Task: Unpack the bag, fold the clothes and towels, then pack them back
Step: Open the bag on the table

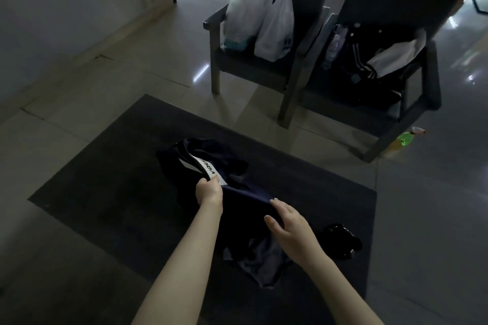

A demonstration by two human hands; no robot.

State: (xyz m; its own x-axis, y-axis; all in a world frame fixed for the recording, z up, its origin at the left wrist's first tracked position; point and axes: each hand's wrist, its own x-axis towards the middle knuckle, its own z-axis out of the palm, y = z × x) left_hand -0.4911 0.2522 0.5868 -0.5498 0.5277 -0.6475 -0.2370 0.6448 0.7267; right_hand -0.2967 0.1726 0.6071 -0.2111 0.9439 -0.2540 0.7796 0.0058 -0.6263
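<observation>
On the dark mat [118,192] in front of you lies the navy garment [245,208], and your left hand [210,194] grips its edge right at a white band [208,167] printed in black with letters that read "vau", the rest hidden behind your fingers. Your right hand [290,232] lies with relaxed, fairly straight fingers against the garment's near fold, with a crumpled grey cloth [264,261] just below it and a glossy black bundle [340,243] to its right on the mat. Beyond the mat, white plastic bags [264,16] sit on a dark chair [214,21], their small print too blurred to read.
</observation>
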